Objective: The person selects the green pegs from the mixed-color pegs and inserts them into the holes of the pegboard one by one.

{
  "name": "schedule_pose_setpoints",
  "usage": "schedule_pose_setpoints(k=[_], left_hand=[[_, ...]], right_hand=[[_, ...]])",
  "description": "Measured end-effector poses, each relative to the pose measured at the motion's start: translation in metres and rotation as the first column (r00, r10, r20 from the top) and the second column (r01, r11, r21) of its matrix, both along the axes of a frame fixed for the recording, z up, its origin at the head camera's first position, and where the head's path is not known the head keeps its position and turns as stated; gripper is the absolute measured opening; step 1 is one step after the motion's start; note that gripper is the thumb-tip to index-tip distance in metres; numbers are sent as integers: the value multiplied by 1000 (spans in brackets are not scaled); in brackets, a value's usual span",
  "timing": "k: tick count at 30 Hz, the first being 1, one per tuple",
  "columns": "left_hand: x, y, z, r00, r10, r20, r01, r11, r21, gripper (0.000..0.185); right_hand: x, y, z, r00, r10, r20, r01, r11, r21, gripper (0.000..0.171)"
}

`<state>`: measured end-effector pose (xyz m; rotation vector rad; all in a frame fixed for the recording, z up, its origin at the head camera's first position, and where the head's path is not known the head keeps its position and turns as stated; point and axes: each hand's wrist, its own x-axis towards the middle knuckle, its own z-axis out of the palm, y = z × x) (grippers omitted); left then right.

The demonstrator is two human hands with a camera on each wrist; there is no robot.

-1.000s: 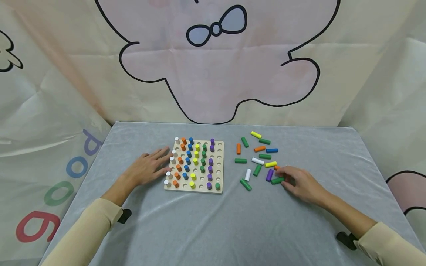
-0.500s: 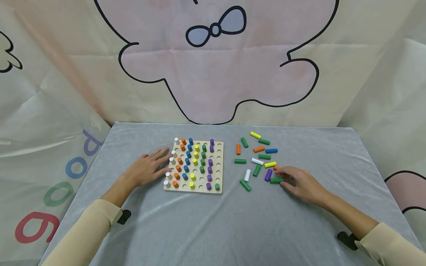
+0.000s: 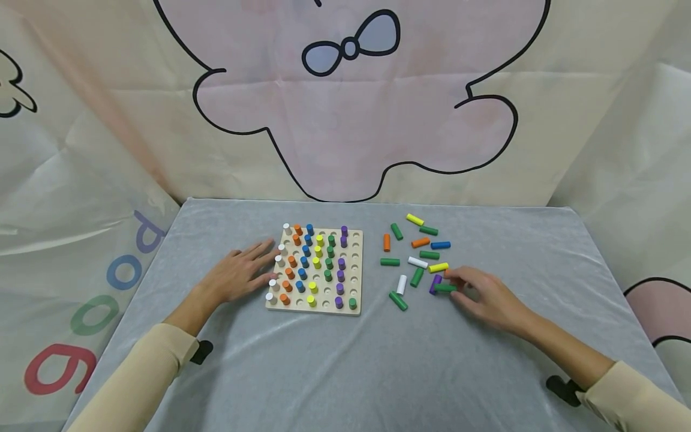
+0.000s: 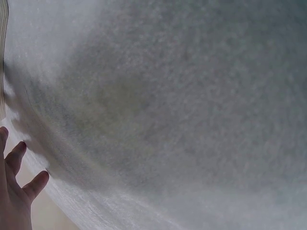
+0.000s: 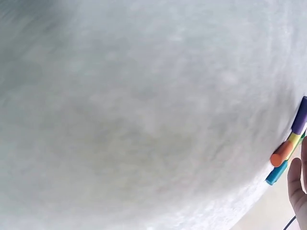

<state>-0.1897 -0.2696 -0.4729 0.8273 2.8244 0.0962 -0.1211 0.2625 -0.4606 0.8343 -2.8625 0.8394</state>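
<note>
A pale wooden pegboard stands left of centre, with columns of white, orange, blue, yellow, green and purple pegs upright in its holes. My left hand rests at its left side, fingers extended and fingertips at the board's edge. Over on the right, my right hand pinches a green peg between thumb and fingers. The green peg overlaps a purple peg in the head view. Beside the fingers lies an orange peg, mostly hidden. The right wrist view catches only part of the right hand.
Loose pegs of several colours lie right of the board, among them a yellow peg, a white peg and a blue peg. A grey cloth covers the table. Printed curtains hang behind and at both sides.
The green peg at my right fingertips has moved slightly up and left and now overlaps the purple peg. My right fingers have shifted a little with it. The left hand stays in place.
</note>
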Motion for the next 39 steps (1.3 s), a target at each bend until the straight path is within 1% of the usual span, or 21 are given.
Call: schedule_pose_setpoints(k=[3, 7, 15, 26, 32, 39], left_hand=[[1, 0, 0, 1000, 3, 2, -3, 1000, 5, 71], [1, 0, 0, 1000, 4, 2, -4, 1000, 11, 71], [1, -1, 0, 1000, -6, -11, 6, 1000, 8, 71], [1, -1, -2, 1000, -5, -10, 5, 1000, 12, 71], [1, -1, -2, 1000, -5, -11, 5, 1000, 14, 71], [0, -1, -1, 1000, -7, -11, 8, 1000, 16, 71]], right_hand=[[-1, -5, 2, 1000, -1, -19, 1, 1000, -17, 41], [-2, -12, 3, 999, 9, -54, -12, 998, -62, 41], [-7, -28, 4, 995, 27, -94, -41, 988, -151, 43], [-14, -53, 10, 991, 61, -122, -87, 972, -220, 41], [-19, -65, 9, 987, 78, -141, -110, 966, -236, 39], [-22, -80, 10, 983, 101, -153, -141, 949, -281, 38]])
